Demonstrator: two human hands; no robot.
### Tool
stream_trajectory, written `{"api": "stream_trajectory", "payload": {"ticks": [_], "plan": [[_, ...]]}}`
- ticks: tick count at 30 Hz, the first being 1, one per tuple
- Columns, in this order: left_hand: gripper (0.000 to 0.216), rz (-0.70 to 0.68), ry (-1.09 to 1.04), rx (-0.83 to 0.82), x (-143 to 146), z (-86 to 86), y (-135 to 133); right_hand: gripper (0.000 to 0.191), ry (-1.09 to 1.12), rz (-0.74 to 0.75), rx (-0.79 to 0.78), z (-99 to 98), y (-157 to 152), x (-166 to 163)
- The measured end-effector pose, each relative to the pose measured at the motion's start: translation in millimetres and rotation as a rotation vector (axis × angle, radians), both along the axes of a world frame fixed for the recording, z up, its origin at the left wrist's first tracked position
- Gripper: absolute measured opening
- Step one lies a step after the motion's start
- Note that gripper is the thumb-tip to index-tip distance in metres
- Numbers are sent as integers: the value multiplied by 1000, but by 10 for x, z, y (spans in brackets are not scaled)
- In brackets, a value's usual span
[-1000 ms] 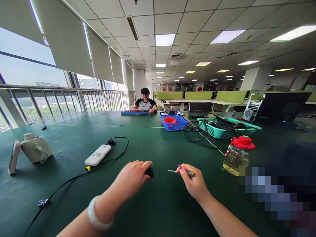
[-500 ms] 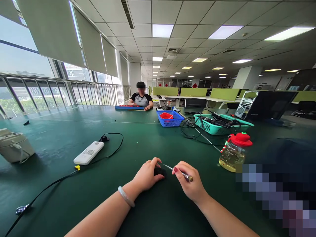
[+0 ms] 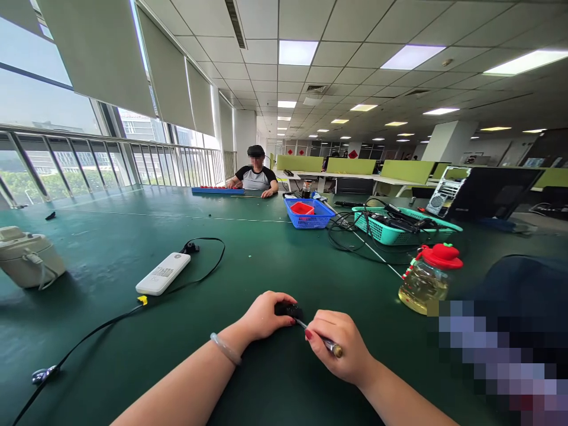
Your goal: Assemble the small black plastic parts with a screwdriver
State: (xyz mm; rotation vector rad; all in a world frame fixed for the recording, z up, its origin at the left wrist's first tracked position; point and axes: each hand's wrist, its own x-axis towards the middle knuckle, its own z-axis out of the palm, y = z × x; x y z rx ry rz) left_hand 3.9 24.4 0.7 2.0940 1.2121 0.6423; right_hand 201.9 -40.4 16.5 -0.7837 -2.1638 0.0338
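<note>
A small black object (image 3: 288,309) rests on the dark green tabletop; its kind does not show clearly. My left hand (image 3: 268,316), with a pale bangle at the wrist, has its thumb and fingers closed around it. In my right hand (image 3: 341,346) is a small screwdriver (image 3: 331,345) with a thin metal shaft and a golden handle end. The shaft slants left, its tip at the black object's near right side beside my left thumb. My palm and fingers partly hide both things.
A white power bank (image 3: 163,274) with a black cable lies to the left. On the right stand a red-lidded jar (image 3: 426,287), a teal basket of cables (image 3: 390,236) and a blue basket (image 3: 309,222). A person (image 3: 256,174) sits across the table near a blue tray (image 3: 217,191).
My right hand has moved down and tilted the screwdriver, bringing its tip to the black object. The black object has turned slightly in my left hand. The far person's tray has shifted left.
</note>
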Motion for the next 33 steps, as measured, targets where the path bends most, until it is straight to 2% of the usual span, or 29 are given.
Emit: {"api": "stream_trajectory", "payload": {"ticks": [8, 13, 23, 28, 33], "plan": [[38, -13, 6, 11, 5, -12, 4, 30, -234, -8, 222, -1, -46, -77], [38, 5, 69, 66, 4, -34, 4, 31, -349, -37, 306, -65, -74, -156], [37, -1, 100, 92, 8, 2, -30, 22, -444, -51, 292, -205, -99, -256], [37, 4, 83, 81, 9, 5, -24, 23, -403, -46, 275, -223, -86, -258], [37, 5, 98, 80, 15, 13, -29, 26, -289, -31, 176, -151, -57, -204]]}}
